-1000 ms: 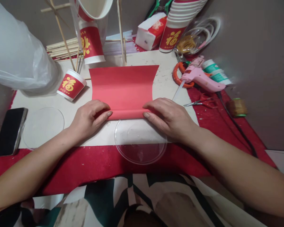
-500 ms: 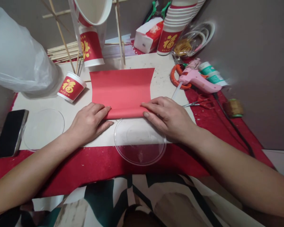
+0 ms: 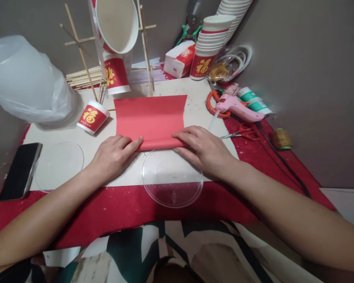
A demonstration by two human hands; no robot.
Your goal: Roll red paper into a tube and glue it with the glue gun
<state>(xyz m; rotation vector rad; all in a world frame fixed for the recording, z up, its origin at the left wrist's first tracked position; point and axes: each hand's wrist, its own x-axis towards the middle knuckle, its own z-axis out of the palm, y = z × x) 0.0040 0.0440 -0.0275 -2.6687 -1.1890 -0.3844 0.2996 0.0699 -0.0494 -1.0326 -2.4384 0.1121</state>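
Observation:
A red sheet of paper (image 3: 150,118) lies on the white board (image 3: 61,133) with its near edge folded over. My left hand (image 3: 113,155) rests flat on the left end of that fold, fingers stretched out and pressing down. On the right end of the fold lies my right hand (image 3: 205,149), fingers extended and pressing the crease too. A clear round plastic lid (image 3: 172,179) sits just in front of the fold, between my hands.
A second clear lid (image 3: 59,165) and a black phone (image 3: 20,171) lie at the left. Red paper cups (image 3: 93,116), bamboo sticks (image 3: 82,74), a cup stack (image 3: 208,47), a pink glue gun (image 3: 238,107), scissors (image 3: 238,131), a thread spool (image 3: 280,138) and a plastic bag (image 3: 26,86) surround the board.
The view has tilted so everything sits lower in the picture. Both hands have slid a little inward along the folded edge, still pressing it flat.

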